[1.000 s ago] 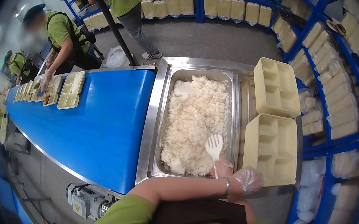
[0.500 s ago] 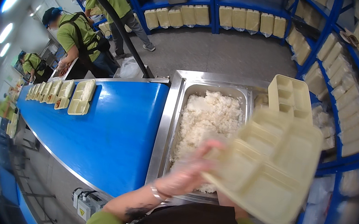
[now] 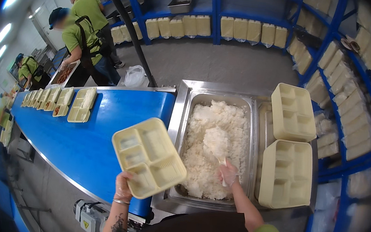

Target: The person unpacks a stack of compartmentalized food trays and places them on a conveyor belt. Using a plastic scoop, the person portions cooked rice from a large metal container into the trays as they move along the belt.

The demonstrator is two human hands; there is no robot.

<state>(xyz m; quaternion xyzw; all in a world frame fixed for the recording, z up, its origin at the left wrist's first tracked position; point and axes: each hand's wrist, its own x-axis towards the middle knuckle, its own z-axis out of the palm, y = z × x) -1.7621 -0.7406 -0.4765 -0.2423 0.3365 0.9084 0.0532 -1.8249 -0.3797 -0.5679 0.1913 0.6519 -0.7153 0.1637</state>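
Observation:
My left hand (image 3: 124,187), in a clear glove, grips the near-left edge of a pale yellow compartment meal tray (image 3: 159,160). The tray is tilted over the near end of the blue conveyor belt (image 3: 114,130), and its compartments look bare. In my right hand (image 3: 229,172), also gloved, is the handle of a rice paddle (image 3: 222,162). Its blade is hidden under a mound of rice. The cooked white rice (image 3: 205,183) fills a deep steel pan (image 3: 251,156) set in the steel counter.
Two stacks of trays, a far one (image 3: 291,113) and a near one (image 3: 285,174), stand right of the pan. A row of trays (image 3: 81,105) sits far left on the belt. Co-workers (image 3: 83,41) stand beyond it. Blue shelves (image 3: 217,8) line the back and right.
My left hand has carried the tray from the right, across the pan, to above the belt. My right hand, hidden before, now shows at the rice with the paddle.

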